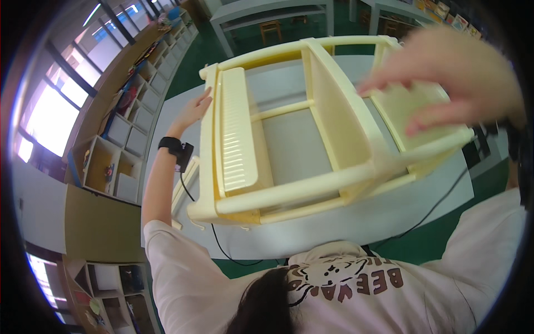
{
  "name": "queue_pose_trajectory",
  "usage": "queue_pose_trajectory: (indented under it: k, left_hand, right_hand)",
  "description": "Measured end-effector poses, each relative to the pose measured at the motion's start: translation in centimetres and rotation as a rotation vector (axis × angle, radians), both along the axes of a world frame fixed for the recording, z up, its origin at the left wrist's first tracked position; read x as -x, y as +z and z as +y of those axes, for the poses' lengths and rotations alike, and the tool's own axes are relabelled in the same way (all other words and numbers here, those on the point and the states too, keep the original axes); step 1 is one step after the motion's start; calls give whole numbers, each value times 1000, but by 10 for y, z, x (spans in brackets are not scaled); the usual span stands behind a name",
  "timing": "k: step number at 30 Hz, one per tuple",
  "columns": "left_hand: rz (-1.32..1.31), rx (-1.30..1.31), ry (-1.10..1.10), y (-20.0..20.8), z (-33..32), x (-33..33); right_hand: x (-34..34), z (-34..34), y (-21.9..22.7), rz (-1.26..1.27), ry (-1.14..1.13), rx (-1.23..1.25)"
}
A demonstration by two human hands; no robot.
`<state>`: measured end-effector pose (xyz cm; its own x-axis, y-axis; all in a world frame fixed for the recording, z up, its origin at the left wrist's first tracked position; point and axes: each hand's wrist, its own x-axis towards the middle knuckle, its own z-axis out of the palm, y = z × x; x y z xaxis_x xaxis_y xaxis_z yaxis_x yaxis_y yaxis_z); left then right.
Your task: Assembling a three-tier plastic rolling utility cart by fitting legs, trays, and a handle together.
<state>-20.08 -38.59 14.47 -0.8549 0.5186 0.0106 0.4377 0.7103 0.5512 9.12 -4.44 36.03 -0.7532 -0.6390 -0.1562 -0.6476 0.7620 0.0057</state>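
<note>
A cream plastic shelf rack point(295, 186) lies on its side on the white table, with tubular posts and flat shelf panels between them. A ribbed panel point(236, 131) closes its left end. My left hand point(194, 110) grips the outer edge of that end, its fingertips on the rim and partly hidden by it. Over the right part of the rack hovers my right hand point(445, 78), blurred by motion, with thumb and fingers apart and nothing seen between them. Beneath it is another cream panel point(411, 111).
Loose cream strips point(186, 192) lie on the table point(289, 239) by my left forearm. Black cables point(445, 195) cross the table on both sides. Low cubby shelves point(105, 161) line the left wall. Grey tables point(272, 14) and a wooden stool point(271, 30) stand beyond.
</note>
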Motion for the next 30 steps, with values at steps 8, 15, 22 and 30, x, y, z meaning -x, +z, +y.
queue_pose_trajectory:
  k: [8,15,22,30]
  left_hand:
    - [12,27,-11,5,21,-16]
    - [18,129,27,11,27,-23]
    - [5,-34,-7,-3,15,-13]
    - [44,83,5,-2,6,-5]
  right_hand:
    - [-95,77,-113,181,-590,-100]
    - [-100,119,-196,448,-756,146]
    - [-92,119,-210,666,-747,230]
    - [-87,133,-226,740,-733,267]
